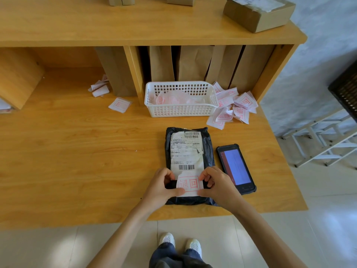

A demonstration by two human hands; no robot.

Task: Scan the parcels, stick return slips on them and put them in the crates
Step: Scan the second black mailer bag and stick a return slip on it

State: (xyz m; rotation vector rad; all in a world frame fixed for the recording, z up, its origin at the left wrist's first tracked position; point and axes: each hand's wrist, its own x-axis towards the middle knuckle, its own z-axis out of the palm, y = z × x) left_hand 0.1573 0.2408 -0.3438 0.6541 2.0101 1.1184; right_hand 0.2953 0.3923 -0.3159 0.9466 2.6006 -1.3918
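A black parcel (pixel 189 165) lies near the desk's (pixel 77 151) front edge, its long axis running front to back, the shipping label's barcode end pointing toward the white basket (pixel 181 99). Both hands pinch a red-stamped return slip (pixel 190 184) flat over the parcel's near end, left hand (pixel 164 187) on its left edge, right hand (pixel 216 185) on its right, fingers curled. The slip sits squarely between them; pressing it down likely comes next. A scanner (pixel 236 169) rests just beside, toward the right edge.
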